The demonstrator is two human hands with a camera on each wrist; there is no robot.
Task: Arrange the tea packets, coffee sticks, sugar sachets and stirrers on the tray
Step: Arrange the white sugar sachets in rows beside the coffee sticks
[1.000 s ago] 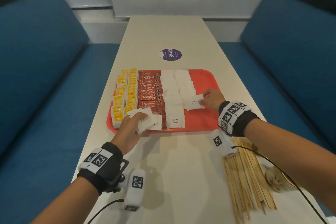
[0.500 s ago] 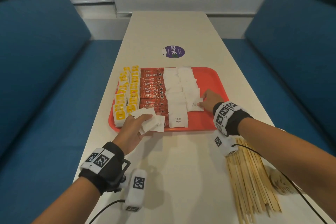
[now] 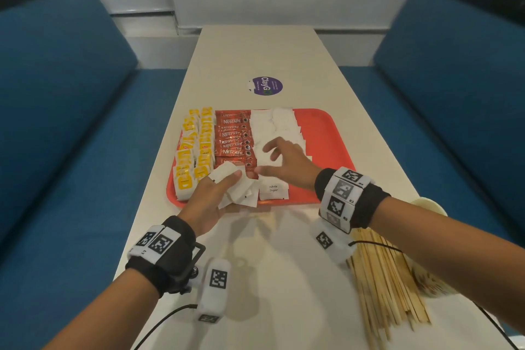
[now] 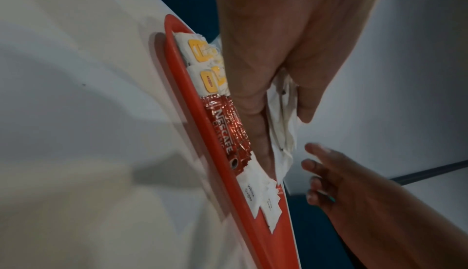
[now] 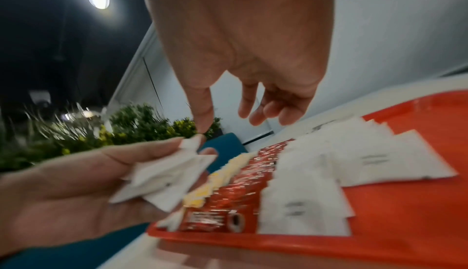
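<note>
Sachets fan out of your left hand (image 3: pixel 208 199): you pinch a bunch of white sugar sachets (image 3: pixel 240 189) between thumb and fingers, held over the near edge of the red tray (image 3: pixel 326 133), just above the front of the coffee column. Your right hand (image 3: pixel 287 162) hovers just right of that bunch with fingers spread and loosely bent, holding nothing; its thumb tip is close to the sachets, but touch cannot be confirmed from the blurred right wrist view.

On the tray, left of your grip, yellow tea packets (image 3: pixel 196 150) sit in two columns running away from you. Beyond and under the grip, red Nescafe coffee sticks (image 3: pixel 233 136) lie stacked in one column, each stick's long axis across the tray, dark round marks at their right ends. To the right, laid sugar sachets (image 3: pixel 272 125) form two overlapping columns; the nearest one reads "White Sugar" (image 3: pixel 273 188). The tray's right part is bare red.

Wooden stirrers (image 3: pixel 389 281) lie off the tray on the table (image 3: pixel 270 278), behind your right wrist, long axes pointing roughly away from you, their near ends blurred. A paper cup (image 3: pixel 430 207) beside them is largely hidden by your forearm.
</note>
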